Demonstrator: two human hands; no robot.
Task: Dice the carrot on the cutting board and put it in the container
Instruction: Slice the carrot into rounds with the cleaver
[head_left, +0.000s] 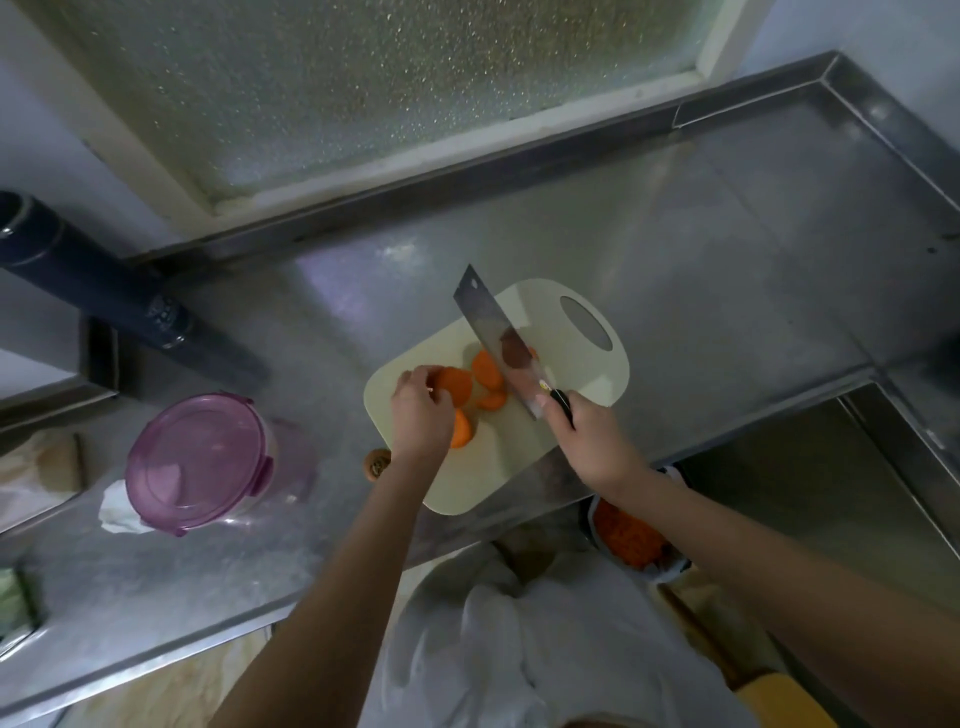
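A cream cutting board (571, 322) lies on the steel counter with several orange carrot slices (487, 370) on it. My left hand (421, 410) holds one thick carrot piece (453, 383) with curled fingers; another piece (461, 428) lies beside my wrist. My right hand (587, 441) grips the black handle of a cleaver (493, 332), whose blade is tilted above the slices. A round container with a purple lid (200, 462) stands closed to the left of the board.
A carrot end (376, 464) lies off the board's left corner. A bowl of diced carrot (628, 538) sits below the counter edge under my right forearm. A sink basin (810, 467) is on the right, a dark pipe (104, 291) at the back left.
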